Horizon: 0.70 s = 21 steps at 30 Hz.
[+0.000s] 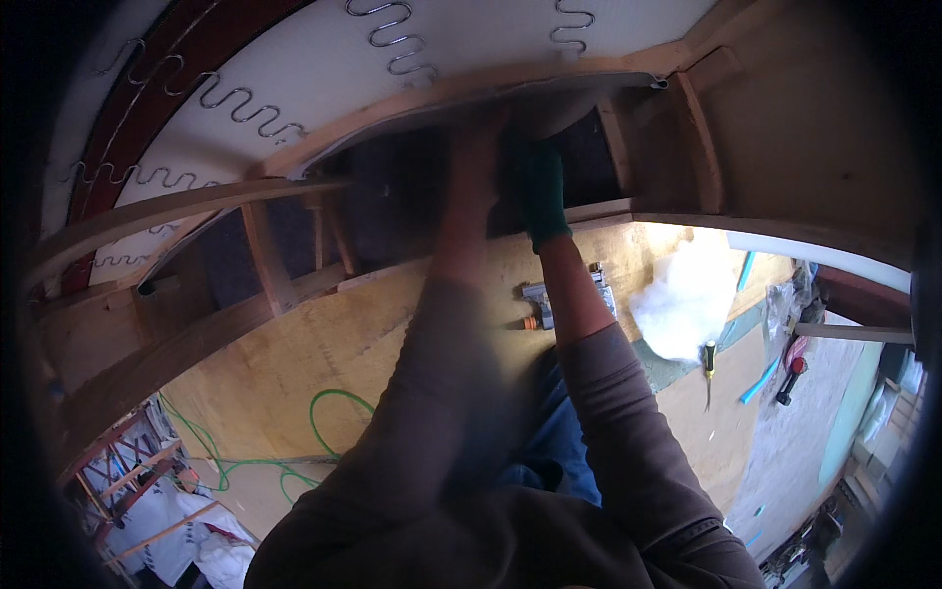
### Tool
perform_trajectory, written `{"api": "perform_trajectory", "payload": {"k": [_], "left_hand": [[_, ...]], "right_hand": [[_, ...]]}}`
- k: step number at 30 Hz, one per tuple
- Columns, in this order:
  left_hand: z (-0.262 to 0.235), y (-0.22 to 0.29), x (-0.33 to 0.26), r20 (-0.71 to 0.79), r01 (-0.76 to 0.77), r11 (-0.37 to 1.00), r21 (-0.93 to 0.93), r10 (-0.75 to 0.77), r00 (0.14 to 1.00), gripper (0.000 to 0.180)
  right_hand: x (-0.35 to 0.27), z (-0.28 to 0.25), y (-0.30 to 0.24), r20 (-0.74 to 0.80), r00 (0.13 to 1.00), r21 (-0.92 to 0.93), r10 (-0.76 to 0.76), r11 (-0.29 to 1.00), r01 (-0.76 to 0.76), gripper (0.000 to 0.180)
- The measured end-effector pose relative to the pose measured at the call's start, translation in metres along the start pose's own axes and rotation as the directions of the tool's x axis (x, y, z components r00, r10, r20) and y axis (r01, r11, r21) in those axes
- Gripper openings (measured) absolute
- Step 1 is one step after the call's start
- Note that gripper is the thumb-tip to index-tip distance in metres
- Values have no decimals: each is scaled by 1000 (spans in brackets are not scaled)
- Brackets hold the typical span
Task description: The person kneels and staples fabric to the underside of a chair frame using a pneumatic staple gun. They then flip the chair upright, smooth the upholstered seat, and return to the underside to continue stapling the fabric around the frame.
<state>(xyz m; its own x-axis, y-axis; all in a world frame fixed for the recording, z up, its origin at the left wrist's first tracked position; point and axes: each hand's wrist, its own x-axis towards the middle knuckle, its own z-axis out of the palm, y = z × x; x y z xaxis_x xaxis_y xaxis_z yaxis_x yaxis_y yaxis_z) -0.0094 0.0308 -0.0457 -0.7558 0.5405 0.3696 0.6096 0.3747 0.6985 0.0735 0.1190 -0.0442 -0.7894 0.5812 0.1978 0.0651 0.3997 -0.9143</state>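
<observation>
Both of my arms reach forward into the dark opening of a wooden furniture frame. My left hand looks bare and is smeared by motion, its fingers lost in shadow. Close beside it is my right hand in a green glove, with its fingers also hidden in the dark. Both hands are at the lower edge of a pale fabric panel, next to dark cloth inside the frame. I cannot make out whether either hand grips anything. Wavy metal springs run across the white backing above.
A staple gun lies beneath my right forearm on the plywood surface. Right of it are white stuffing, a screwdriver and a red-and-black tool. A green hose coils at the left. Wooden struts flank the opening.
</observation>
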Motion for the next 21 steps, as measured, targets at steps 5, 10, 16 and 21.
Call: {"api": "perform_trajectory", "payload": {"k": [5, 10, 16, 21], "left_hand": [[-9, 11, -3, -2, 87, 949, -302, -92, 996, 36], [-13, 33, 7, 274, 447, 243, -861, -520, 809, 33], [-5, 29, 1, 258, 440, 292, -849, -499, 828, 31], [-19, 25, -8, -1, -97, 984, 152, 98, 995, 35]], "right_hand": [[2, 2, 8, 23, 999, -197, -39, 980, 43, 26], [-2, 2, 2, -40, 937, -354, -347, 882, 311, 23], [-5, -8, -11, 19, 991, 46, 132, 990, -132, 9], [-2, -12, -12, 95, 890, -541, -446, 727, 422, 13]]}}
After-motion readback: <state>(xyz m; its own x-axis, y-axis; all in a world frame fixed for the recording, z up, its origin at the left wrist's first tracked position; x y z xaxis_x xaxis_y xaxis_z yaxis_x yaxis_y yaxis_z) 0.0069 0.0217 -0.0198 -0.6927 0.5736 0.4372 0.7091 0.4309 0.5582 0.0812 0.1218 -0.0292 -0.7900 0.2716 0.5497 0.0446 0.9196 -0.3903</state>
